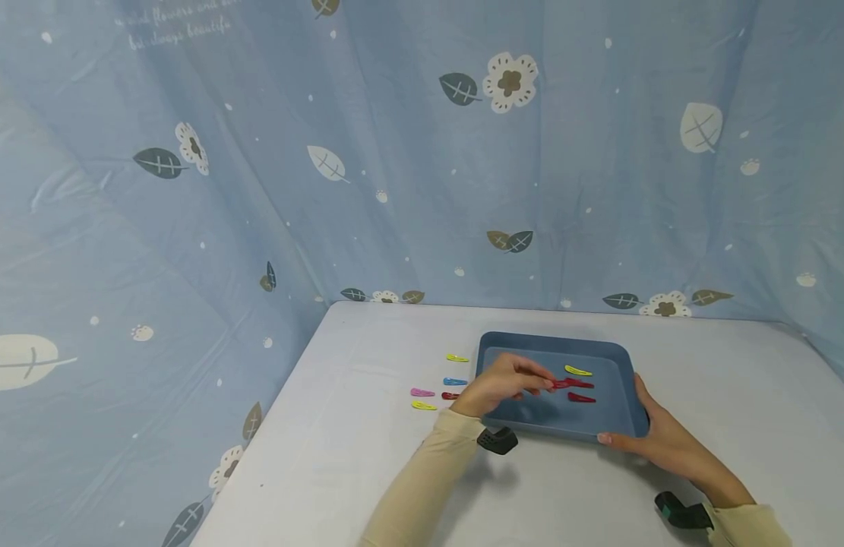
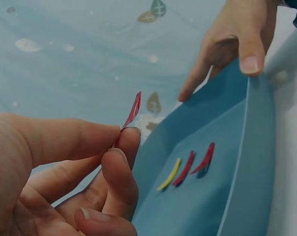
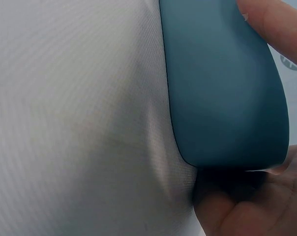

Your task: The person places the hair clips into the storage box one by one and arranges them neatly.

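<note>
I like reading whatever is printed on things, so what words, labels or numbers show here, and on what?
Backdrop cloth: two lines of white cursive, too blurred to quote surely; the second may end in "beautiful".
Tray, hair clips, sleeves: no writing shows.

A made-up recording corner, not a real room: a blue leaf-and-flower cloth (image 1: 422, 152) hangs behind a white table (image 1: 367, 456), past the hands.

The left hand (image 2: 65, 167) pinches a red clip (image 2: 132, 110) beside the blue tray (image 2: 227, 187) holding 3 clips.
</note>
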The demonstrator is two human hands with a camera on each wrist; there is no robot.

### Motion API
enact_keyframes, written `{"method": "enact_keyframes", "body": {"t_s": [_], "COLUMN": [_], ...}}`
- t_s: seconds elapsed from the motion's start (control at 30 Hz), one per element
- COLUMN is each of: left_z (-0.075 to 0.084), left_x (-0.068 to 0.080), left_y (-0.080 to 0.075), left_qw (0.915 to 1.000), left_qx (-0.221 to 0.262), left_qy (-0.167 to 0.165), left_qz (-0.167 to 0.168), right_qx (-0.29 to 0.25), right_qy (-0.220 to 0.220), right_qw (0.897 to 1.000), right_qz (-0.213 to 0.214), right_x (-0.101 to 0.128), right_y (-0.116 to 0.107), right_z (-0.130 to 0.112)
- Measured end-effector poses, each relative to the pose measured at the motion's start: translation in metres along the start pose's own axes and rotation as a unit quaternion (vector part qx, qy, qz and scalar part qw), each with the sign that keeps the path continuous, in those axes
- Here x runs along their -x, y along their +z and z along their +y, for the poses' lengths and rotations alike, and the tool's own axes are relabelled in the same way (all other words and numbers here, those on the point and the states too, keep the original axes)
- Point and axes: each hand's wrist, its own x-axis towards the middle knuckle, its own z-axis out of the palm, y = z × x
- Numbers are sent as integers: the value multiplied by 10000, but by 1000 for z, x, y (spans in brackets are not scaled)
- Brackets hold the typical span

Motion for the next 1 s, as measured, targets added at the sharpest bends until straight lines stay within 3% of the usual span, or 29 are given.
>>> {"method": "enact_keyframes", "body": {"t_s": [0.27, 0.5, 0.73, 1.0], "left_z": [0, -1, -4, -5], "left_x": [-3, -6, -10, -13], "left_y": [7, 13, 19, 23], "left_qw": [9999, 9995, 9986, 9978], "left_qx": [-74, -202, -422, -565], "left_qy": [-85, -237, -316, -354], "left_qz": [-87, -50, -14, 24], "right_qx": [19, -272, -54, -164], "right_qy": [-20, -253, -74, -117], "right_qw": [10000, 9993, 10000, 9997], "right_qz": [20, -97, -24, -111], "right_x": [1, 2, 2, 3], "right_y": [0, -1, -1, -3], "right_z": [-2, 0, -3, -4]}}
